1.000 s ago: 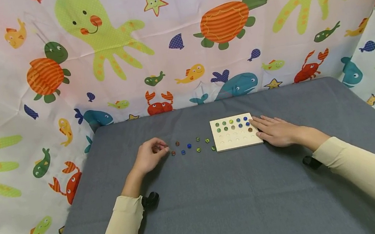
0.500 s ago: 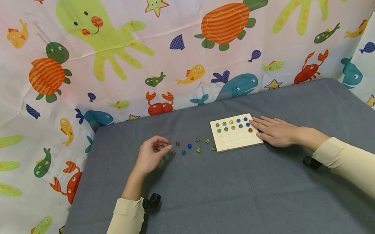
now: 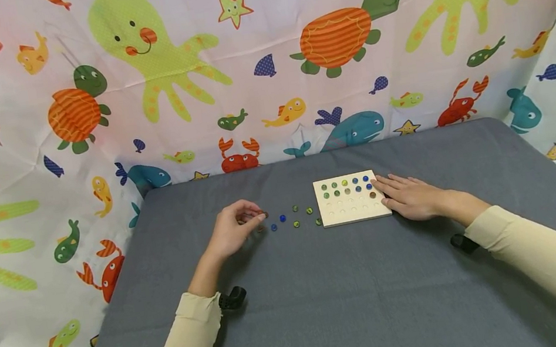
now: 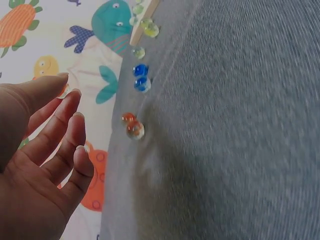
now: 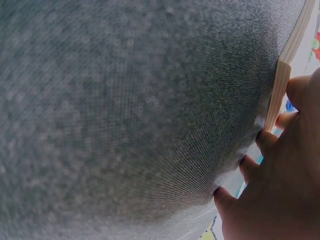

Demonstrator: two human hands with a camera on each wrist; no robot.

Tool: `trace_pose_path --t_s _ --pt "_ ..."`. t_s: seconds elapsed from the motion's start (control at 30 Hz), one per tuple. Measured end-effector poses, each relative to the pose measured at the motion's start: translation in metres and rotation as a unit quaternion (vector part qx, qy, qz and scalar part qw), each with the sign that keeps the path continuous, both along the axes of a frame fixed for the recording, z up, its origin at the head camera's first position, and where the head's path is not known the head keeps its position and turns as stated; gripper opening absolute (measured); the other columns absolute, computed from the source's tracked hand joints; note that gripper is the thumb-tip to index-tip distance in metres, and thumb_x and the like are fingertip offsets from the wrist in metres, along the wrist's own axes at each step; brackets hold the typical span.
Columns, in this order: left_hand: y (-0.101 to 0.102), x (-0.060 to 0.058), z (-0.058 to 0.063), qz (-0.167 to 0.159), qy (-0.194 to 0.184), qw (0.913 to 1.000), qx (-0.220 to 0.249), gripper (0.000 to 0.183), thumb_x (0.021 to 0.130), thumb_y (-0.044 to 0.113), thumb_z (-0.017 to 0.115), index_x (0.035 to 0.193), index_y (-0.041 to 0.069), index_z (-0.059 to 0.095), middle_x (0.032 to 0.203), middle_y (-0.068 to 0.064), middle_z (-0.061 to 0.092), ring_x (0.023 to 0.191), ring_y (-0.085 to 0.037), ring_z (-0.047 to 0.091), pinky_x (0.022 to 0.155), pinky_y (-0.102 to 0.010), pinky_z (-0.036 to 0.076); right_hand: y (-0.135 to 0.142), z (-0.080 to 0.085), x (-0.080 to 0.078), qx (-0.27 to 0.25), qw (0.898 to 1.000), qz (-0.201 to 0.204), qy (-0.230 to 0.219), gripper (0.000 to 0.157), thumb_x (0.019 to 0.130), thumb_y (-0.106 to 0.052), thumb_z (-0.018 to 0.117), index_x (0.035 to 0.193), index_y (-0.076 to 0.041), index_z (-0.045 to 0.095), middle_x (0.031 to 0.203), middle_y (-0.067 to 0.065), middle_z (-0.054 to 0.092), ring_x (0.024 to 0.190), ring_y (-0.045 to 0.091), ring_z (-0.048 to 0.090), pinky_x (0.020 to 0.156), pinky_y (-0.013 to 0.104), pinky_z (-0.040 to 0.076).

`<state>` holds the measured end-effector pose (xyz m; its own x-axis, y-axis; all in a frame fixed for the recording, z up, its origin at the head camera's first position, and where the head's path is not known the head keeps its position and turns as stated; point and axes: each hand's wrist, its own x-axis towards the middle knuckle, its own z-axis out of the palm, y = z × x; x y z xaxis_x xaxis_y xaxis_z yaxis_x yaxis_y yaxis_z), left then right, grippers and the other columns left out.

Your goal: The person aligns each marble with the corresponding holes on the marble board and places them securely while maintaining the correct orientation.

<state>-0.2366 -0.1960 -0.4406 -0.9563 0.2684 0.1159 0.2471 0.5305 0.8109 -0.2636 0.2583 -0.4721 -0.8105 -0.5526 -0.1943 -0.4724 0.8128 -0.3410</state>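
Evidently, toward the far edge of the counter [image 3: 338, 295], the board [image 3: 353, 195] had two full rows and a third just begun. The right hand [image 3: 411, 198] rested, fingers straight, on its right edge; the left hand [image 3: 234, 227] pinched a reddish marble [image 4: 64, 92], loose marbles [image 3: 282, 218] remaining between.

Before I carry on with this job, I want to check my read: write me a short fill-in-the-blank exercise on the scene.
The ____ hand pinches a marble.
In the head view, the other hand lies at the board's ____ edge.
Counting rows from the far side, the lone brown marble sits in the ____ row.
Between loose reddish marbles and greenish ones lie two ____ marbles.

Missing words: left; right; third; blue.
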Motion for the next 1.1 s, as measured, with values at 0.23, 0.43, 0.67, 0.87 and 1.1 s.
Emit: trace_pose_path --t_s 0.23,0.43,0.67,0.87,1.1 --pt "0.013 -0.002 0.001 -0.022 0.012 0.9997 0.004 0.012 0.098 0.021 0.072 0.107 0.013 0.072 0.096 -0.003 0.074 0.08 -0.029 0.067 0.065 -0.034 0.053 -0.002 0.003 0.003 0.002 1.0 -0.005 -0.002 0.066 0.111 -0.045 0.033 0.164 -0.01 0.017 0.169 0.018 0.015 0.154 0.046 0.012 0.117 0.07 0.012" --pt "0.023 -0.004 0.002 -0.034 0.028 0.999 0.001 0.012 0.097 0.021 0.073 0.106 0.013 0.072 0.096 -0.001 0.073 0.08 -0.018 0.065 0.069 -0.033 0.053 -0.009 0.014 0.011 0.003 1.0 -0.01 0.006 0.064 0.111 -0.041 0.036 0.164 -0.008 0.02 0.168 0.021 0.017 0.153 0.048 0.015 0.116 0.07 0.014" --pt "0.033 -0.008 0.0 -0.047 0.027 0.9985 0.001 0.012 0.097 0.02 0.073 0.106 0.012 0.072 0.096 0.0 0.074 0.081 -0.017 0.066 0.071 -0.034 0.054 -0.009 0.015 0.013 -0.003 1.0 -0.008 0.004 0.063 0.111 -0.04 0.037 0.163 -0.008 0.021 0.168 0.021 0.018 0.152 0.049 0.015 0.115 0.071 0.014" --pt "0.044 -0.009 0.003 -0.052 0.025 0.9983 -0.008 0.012 0.097 0.023 0.074 0.105 0.015 0.073 0.096 0.001 0.072 0.078 -0.017 0.065 0.068 -0.033 0.052 -0.003 0.003 0.005 0.006 1.0 -0.004 0.004 0.067 0.111 -0.049 0.032 0.164 -0.011 0.018 0.169 0.019 0.016 0.154 0.047 0.013 0.116 0.071 0.013" --pt "0.056 -0.011 0.006 -0.06 0.027 0.9978 -0.008 0.011 0.096 0.022 0.075 0.104 0.015 0.074 0.095 0.001 0.072 0.077 -0.018 0.064 0.065 -0.032 0.05 -0.006 0.009 0.008 -0.007 1.0 -0.002 0.007 0.065 0.111 -0.045 0.035 0.164 -0.009 0.021 0.168 0.021 0.019 0.152 0.049 0.016 0.115 0.072 0.015"
